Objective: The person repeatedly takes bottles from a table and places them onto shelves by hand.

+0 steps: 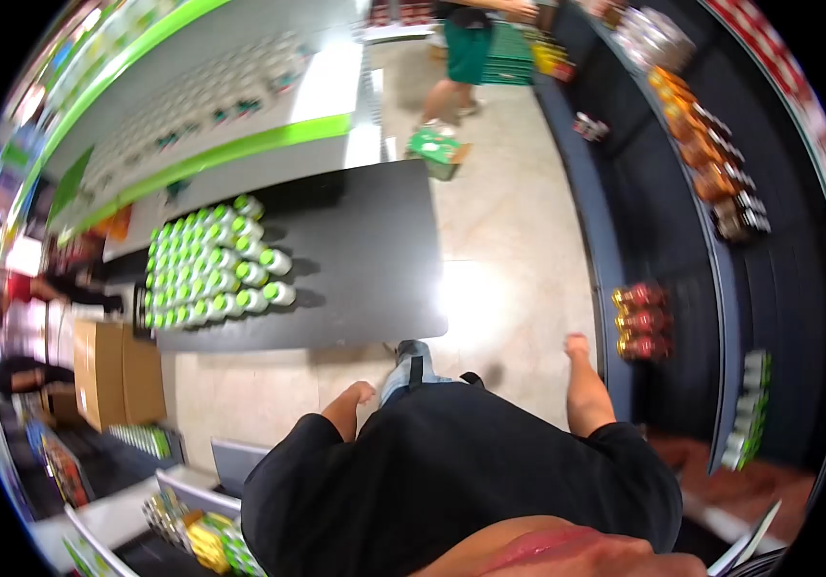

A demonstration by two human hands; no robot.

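My left hand (364,391) hangs by my side near the front edge of the black table (365,250). Its fingers look loosely curled, and nothing shows in them. My right hand (576,344) is held out over the floor, close to the dark shelves on the right, touching nothing I can see. It is too small and foreshortened to make out its fingers. On the left part of the table stand rows of white bottles with green caps (211,264). Red packs with gold tops (642,320) sit on the low shelf nearest my right hand.
A green carton (439,151) lies on the floor ahead, by a person in green shorts (468,48). Dark shelving (658,212) runs along the right. Cardboard boxes (103,375) stand at the left. White shelving with green edging (211,154) rises behind the table.
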